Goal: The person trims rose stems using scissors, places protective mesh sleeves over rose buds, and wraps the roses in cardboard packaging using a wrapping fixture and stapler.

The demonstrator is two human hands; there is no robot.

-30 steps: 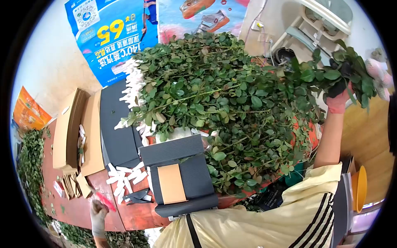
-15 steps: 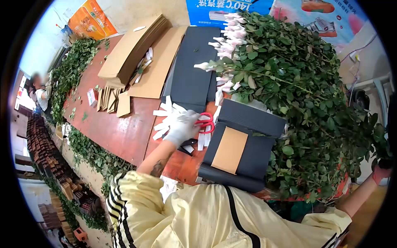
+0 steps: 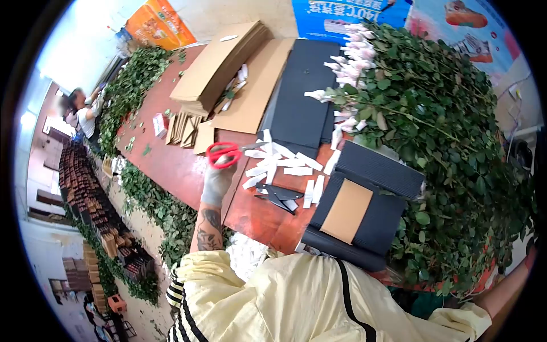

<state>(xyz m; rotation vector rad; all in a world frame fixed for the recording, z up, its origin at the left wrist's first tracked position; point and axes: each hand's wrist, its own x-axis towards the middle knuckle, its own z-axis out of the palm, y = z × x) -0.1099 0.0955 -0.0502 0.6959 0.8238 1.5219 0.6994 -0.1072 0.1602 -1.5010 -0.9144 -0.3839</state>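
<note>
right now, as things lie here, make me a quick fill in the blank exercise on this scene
1. The gloved left hand holds a pair of ______ with red handles.
2. The small brown card lies on folded cardboard that is ______ in colour.
3. The pale flower heads stick out at the ______ side of the leafy pile, as seen in the picture.
4. The shirt is a pale ______ with black stripes.

Missing words: scissors; black; left; yellow

The left hand (image 3: pixel 217 181) has drawn back off the white strips (image 3: pixel 283 162), now beside its grip. Within that grip, the red scissors (image 3: pixel 223 155) have turned, blades now showing. The black tool (image 3: pixel 277 196) near it is uncovered.
</note>
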